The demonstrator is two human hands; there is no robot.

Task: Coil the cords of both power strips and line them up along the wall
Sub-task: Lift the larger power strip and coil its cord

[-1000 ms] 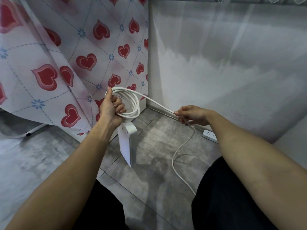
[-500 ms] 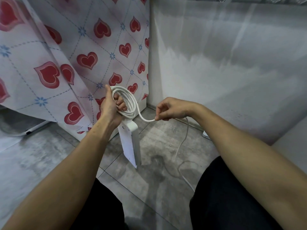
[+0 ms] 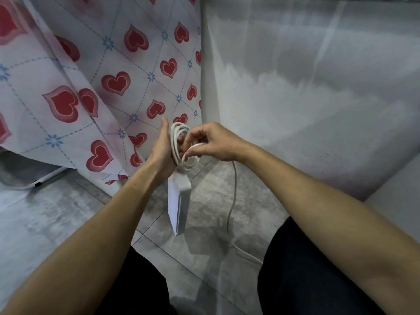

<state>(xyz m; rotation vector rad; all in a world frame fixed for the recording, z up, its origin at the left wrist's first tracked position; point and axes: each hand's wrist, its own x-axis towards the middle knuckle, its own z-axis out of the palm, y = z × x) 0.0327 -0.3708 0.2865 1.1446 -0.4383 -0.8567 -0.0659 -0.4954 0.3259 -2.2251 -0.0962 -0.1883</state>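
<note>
A white power strip [image 3: 179,203] hangs in the air, end down, below a coil of its white cord [image 3: 176,144]. My left hand [image 3: 162,148] is closed around that coil. My right hand [image 3: 211,142] pinches the cord right beside the coil and touches my left hand. From my right hand the loose cord [image 3: 233,196] drops to the grey tiled floor and runs on toward my right knee. My right arm hides the second power strip.
A cloth with red hearts [image 3: 95,83] hangs at the left, down to the floor. A pale grey wall [image 3: 306,76] meets the tiled floor [image 3: 211,235] behind my hands. My knees in dark trousers [image 3: 306,280] fill the bottom.
My right hand has come left along the cord and brought it up to the coil in my left hand. The loose cord on the floor is shorter. My right arm now covers the second strip.
</note>
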